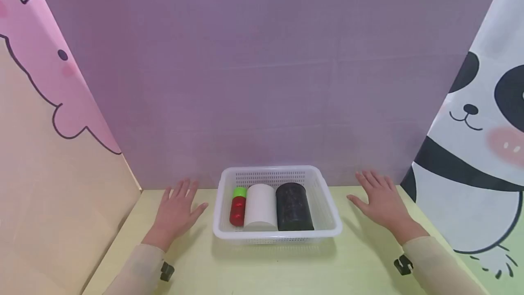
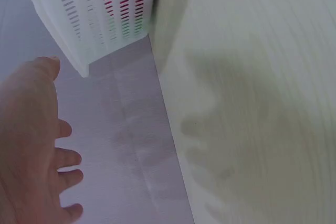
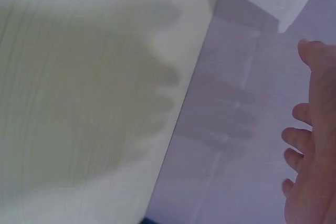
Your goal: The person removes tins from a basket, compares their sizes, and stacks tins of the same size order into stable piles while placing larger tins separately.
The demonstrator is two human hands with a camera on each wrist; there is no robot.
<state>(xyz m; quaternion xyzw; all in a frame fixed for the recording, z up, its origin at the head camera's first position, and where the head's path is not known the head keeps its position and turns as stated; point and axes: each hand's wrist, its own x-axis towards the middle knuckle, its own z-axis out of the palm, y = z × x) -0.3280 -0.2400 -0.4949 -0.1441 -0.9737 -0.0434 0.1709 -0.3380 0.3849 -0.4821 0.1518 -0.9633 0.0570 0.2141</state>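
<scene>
1. L hand point(image 1: 176, 214): fingers spread wide, above tbl point(image 1: 272, 274).
2. White bskt point(image 1: 278, 235): on tbl, btwn hands, apart from both.
3. Red item point(image 1: 237, 211) w/ green top: in bskt, L side.
4. White cyl point(image 1: 260, 206): in bskt, mid.
5. Blk cyl point(image 1: 294, 208): in bskt, just R of white cyl.
6. R hand point(image 1: 381, 203): fingers spread wide, above tbl.

The left sleeved forearm point(image 1: 133, 272) and the right sleeved forearm point(image 1: 438, 263) are extending forward and slanting slightly inward, well apart from each other. The left hand point(image 1: 176, 215) is hovering with its back facing upward, its fingers point(image 1: 182, 189) pointing forward and fanning apart. The right hand point(image 1: 385, 204) is mirroring that pose, fingers splaying straight ahead, while both thumbs point(image 1: 199, 211) are sticking out sideways, pointing inward.
</scene>
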